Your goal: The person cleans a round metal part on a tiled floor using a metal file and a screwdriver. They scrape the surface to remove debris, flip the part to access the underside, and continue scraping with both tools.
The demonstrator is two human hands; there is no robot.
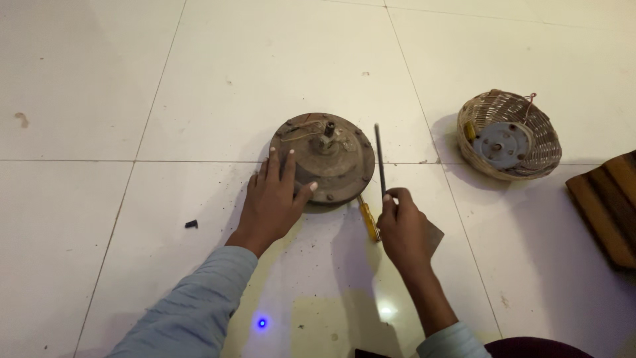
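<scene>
Motor housing (326, 158) under left hand (270, 204); wicker basket (538, 154) (holding a metal disc (502, 142)).

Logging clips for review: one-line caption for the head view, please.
Left hand steadies a rusty motor housing on the tiled floor; right hand holds a thin rod.

A round motor housing (326, 158) lies on the floor (265, 66) near the middle, with a short shaft (328, 130) standing up from its top. The left hand (271, 202) rests on its near left edge. To the right of the housing, the right hand (402, 229) holds a thin rod (379, 159) upright. A screwdriver (368, 219) lies on the floor between the 2 hands, its tip under the housing's rim. Farther right sits a basket (510, 136) with a disc-shaped part (502, 142) in it. A wooden board (606, 205) lies at the right edge. A small scrap (191, 224) lies left of the left hand.
</scene>
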